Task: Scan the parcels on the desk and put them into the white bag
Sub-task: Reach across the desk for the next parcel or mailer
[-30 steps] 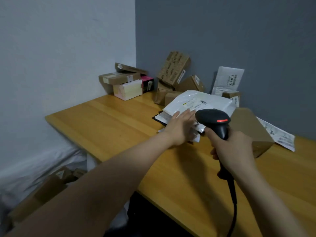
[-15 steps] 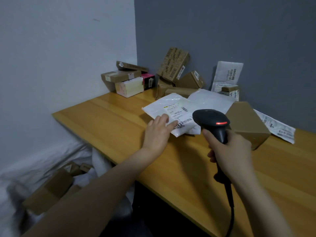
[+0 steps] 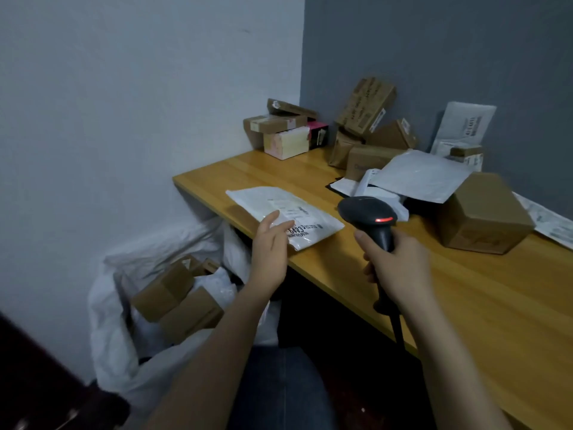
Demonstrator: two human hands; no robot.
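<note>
**A:** Item one, the parcel being handled?

**B:** White mailer [image 3: 285, 217], flat, label up. It lies on the desk [image 3: 465, 293] at the front left edge, with its near corner just over the lip. The white bag [image 3: 121, 330] stands on the floor just below, mouth open, with cardboard boxes [image 3: 173, 301] inside.

**A:** Hands?

**B:** Left hand [image 3: 271, 251]: fingers straight, tips resting on the mailer's near end, not curled round it. Right hand [image 3: 395, 265]: clenched round the handle of the scanner [image 3: 367, 216], red light lit, nose turned toward the label.

**A:** Status?

**B:** Judged to be at the scan. I cannot tell whether it has registered.

**A:** Hazards?

**B:** One: the mailer looks slick and is held only by a flat touch, so a nudge could slide it off the lip into the bag unscanned. Two: the film looks glossy and wrinkled, so glare could cause a misread. Three: the cable [image 3: 397, 332] trails off the desk front, and a snag could pull the aim off. Four: the brown box [image 3: 483, 212] sits near the scanner, where a wide swing could knock it.

**A:** Stock remaining?

**B:** A heap of parcels [image 3: 369, 119] against the back wall.
</note>
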